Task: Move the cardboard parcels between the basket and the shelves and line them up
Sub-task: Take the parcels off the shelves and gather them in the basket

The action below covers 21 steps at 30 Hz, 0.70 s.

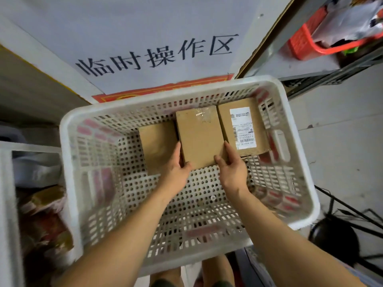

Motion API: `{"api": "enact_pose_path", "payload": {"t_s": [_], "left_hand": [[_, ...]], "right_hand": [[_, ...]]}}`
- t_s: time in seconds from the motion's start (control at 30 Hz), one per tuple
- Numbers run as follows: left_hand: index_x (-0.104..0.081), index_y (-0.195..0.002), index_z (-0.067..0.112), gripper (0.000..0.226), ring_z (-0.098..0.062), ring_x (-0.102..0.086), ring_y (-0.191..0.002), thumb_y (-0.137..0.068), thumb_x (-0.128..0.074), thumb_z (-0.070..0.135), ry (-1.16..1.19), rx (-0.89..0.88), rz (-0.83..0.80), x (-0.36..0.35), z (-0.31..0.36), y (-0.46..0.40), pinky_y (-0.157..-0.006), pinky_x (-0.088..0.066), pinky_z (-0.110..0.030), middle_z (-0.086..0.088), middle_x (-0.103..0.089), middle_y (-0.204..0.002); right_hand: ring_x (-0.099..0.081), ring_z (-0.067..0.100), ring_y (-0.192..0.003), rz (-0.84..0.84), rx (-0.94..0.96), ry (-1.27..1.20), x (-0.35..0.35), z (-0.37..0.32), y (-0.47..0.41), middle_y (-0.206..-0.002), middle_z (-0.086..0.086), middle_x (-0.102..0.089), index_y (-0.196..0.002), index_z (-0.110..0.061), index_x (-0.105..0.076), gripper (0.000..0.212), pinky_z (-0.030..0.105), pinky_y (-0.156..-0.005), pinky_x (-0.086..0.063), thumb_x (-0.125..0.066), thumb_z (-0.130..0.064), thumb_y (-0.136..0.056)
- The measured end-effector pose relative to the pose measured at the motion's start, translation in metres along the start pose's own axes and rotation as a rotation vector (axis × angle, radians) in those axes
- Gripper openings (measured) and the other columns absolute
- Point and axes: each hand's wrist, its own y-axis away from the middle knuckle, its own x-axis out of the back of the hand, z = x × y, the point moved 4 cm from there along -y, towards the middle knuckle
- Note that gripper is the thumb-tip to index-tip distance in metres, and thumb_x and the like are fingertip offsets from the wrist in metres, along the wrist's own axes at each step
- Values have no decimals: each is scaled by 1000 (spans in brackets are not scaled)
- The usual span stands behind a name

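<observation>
A white perforated plastic basket point(70, 129) fills the middle of the view. Three cardboard parcels lie side by side at its far end. The middle parcel point(199, 133), plain brown with clear tape, is gripped at its near corners by my left hand point(176, 168) and my right hand point(232, 168). The left parcel point(155, 141) lies lower, partly under the middle one. The right parcel point(242, 125) bears a white shipping label and touches the middle parcel's side.
A wall sign with large black characters point(157, 52) hangs behind the basket. Grey shelves stand on the right with a red basket point(304, 44) of bagged goods. A shelf edge and bagged items point(41, 214) sit to the left. A black stand point(331, 235) lies at the lower right.
</observation>
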Motion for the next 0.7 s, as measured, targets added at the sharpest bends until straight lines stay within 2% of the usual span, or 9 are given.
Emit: {"api": "enact_pose_path", "payload": {"t_s": [0.17, 0.23, 0.33, 0.37, 0.43, 0.5, 0.53, 0.63, 0.7], "left_hand": [[-5, -165, 45, 85, 2, -50, -110, -105, -60, 20, -89, 16, 24, 0, 9, 1, -79, -44, -12, 3, -33, -168], [-3, -165, 45, 83, 7, -52, -93, -107, -58, 23, -116, 28, 4, 2, 14, 9, -66, -48, -11, 5, -31, -169], [-4, -166, 44, 79, 4, -54, -88, -107, -56, 31, -169, 18, -7, 8, 23, 20, -66, -52, -21, 4, -31, -169], [-6, -166, 43, 77, -1, -61, -91, -107, -56, 34, -190, -2, 2, 11, 29, 25, -65, -55, -25, 4, -33, -168], [-14, -165, 41, 71, -20, -70, -109, -107, -55, 37, -211, -33, 24, 19, 43, 40, -68, -61, -33, 2, -36, -166], [-24, -163, 40, 64, -29, -63, -128, -107, -54, 41, -243, -67, 35, 29, 55, 59, -89, -63, -47, 1, -37, -165], [-29, -162, 38, 59, -29, -62, -129, -108, -53, 42, -257, -89, 42, 36, 62, 70, -94, -61, -48, 1, -40, -164], [-47, -155, 30, 46, -12, -64, -119, -109, -50, 39, -287, -143, 96, 58, 81, 109, -86, -58, -30, -2, -51, -156], [-55, -150, 25, 43, -14, -62, -125, -109, -51, 37, -320, -180, 155, 76, 93, 141, -95, -51, -26, -3, -58, -150]], "right_hand": [[-48, 15, -144, 1, -50, 24, -5, 1, -2, -154, -2, -55, -158, -26, -47, 57, 19, -112, -32, -64, -14, -105], [-48, 15, -144, -17, -61, 38, -3, -2, 1, -155, -2, -55, -159, -26, -45, 58, 17, -110, -32, -63, -14, -105], [-55, 7, -128, -46, -66, 102, 2, -13, 12, -151, -2, -57, -161, -25, -41, 60, 10, -98, -40, -63, -19, -106], [-58, 9, -126, -48, -48, 141, 5, -18, 17, -148, -2, -60, -161, -24, -41, 59, 12, -95, -44, -63, -23, -106], [-59, 20, -133, -60, 9, 215, 10, -30, 29, -148, 0, -61, -159, -22, -42, 59, 29, -106, -50, -63, -32, -105], [-59, 23, -136, -88, 70, 288, 17, -46, 44, -151, 0, -59, -157, -22, -44, 58, 43, -112, -51, -60, -41, -105], [-61, 21, -132, -104, 116, 325, 20, -58, 53, -150, -1, -59, -156, -22, -46, 57, 41, -110, -53, -58, -45, -105], [-67, 4, -101, -188, 234, 438, 26, -96, 85, -148, -3, -60, -152, -19, -52, 50, 7, -85, -51, -58, -38, -107], [-67, 6, -106, -253, 307, 478, 25, -121, 109, -146, -5, -61, -150, -21, -55, 46, 5, -83, -46, -59, -35, -106]]}}
